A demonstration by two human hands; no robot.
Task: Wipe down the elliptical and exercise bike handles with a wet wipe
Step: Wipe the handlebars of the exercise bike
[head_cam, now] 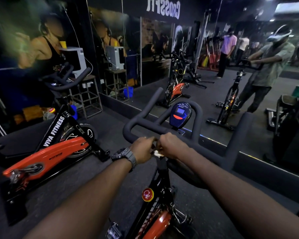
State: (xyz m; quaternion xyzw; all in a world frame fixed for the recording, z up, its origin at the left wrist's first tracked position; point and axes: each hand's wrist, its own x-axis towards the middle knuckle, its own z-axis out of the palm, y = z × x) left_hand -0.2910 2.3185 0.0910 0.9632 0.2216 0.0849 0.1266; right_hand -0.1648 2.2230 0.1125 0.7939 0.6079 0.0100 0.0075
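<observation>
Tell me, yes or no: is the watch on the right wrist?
No. The grey watch sits on the left wrist, just behind the left hand at the handlebar.

Both hands, the left hand (142,149) and right hand (171,145), meet at the middle of the black padded handlebar (162,130), a crumpled white wet wipe (157,153) between them. The oval blue console (179,115) sits just behind; a second orange-and-black exercise bike (55,145) stands left, the wall mirror (214,57) ahead.

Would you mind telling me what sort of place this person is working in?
Most likely a commercial gym. Two orange spin bikes stand on dark flooring, one under the hands and one beside it; a wall of mirrors reflects more equipment, and mirrored "CrossFit" lettering shows above.
</observation>
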